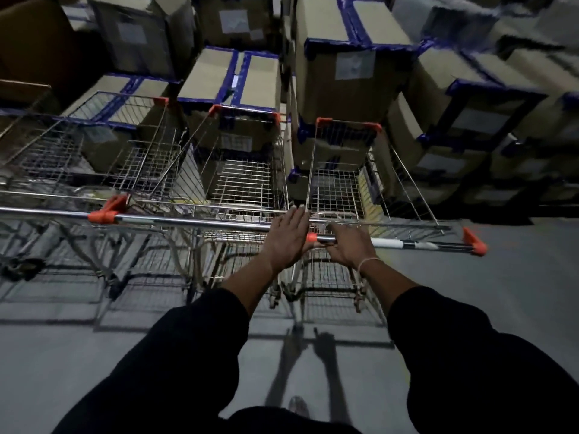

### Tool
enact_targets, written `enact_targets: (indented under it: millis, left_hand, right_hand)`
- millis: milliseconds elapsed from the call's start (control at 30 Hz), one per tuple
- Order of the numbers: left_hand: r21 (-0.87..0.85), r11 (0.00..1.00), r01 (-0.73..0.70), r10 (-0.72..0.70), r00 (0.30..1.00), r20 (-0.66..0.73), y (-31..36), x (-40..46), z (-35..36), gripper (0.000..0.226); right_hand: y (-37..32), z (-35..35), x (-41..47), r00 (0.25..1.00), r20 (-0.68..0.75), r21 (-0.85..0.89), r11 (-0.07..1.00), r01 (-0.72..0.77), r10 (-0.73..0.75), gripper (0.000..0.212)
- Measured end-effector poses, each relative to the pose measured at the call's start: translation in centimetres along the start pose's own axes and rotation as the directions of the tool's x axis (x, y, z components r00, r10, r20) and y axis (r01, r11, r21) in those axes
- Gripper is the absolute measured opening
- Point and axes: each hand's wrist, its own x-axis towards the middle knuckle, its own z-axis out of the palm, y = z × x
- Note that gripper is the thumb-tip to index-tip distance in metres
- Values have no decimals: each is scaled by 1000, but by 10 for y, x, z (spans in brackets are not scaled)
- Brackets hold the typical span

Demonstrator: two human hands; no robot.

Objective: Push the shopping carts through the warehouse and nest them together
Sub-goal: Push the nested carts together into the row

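Carts parked side by side against boxes [351, 57], not nested yet. Left hand [286, 236] flat, fingers straight, on middle cart handle [188, 221]; right hand [347, 245] curled round right cart handle [391, 243]. Next, probably: pull right cart [341, 183] back, line up behind another.

The left cart [78, 145] is running off the frame's left edge, its handle bar [47, 211] cut short there. The stacked boxes [354, 61] are smearing into blur toward the upper right, their labels [354, 64] too soft to read. The right hand [347, 245] is covering part of the near handle [407, 244], hiding its fingertips. Both sleeves [194, 355] are leaving the picture's bottom edge, and the cart wheels [273, 300] are lost in shadow.
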Motion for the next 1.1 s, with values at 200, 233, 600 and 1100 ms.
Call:
enact_targets:
  millis: [200, 233, 600, 1100]
  left_hand:
    - [-28, 999, 30, -31, 999, -28, 0, -2, 1, 64]
    - [-33, 999, 33, -34, 999, -31, 0, -2, 1, 61]
    - [-9, 999, 48, -48, 997, -58, 4, -5, -2, 52]
    - [33, 997, 67, -65, 997, -39, 7, -8, -8, 57]
  right_hand:
    - [1, 3, 9, 986, -87, -51, 989, 140, -144, 39]
    - [0, 2, 11, 984, -92, -52, 988, 145, -150, 38]
    - [2, 3, 20, 970, -162, -2, 983, 185, -183, 47]
    - [6, 3, 24, 957, -156, -62, 969, 239, -246, 47]
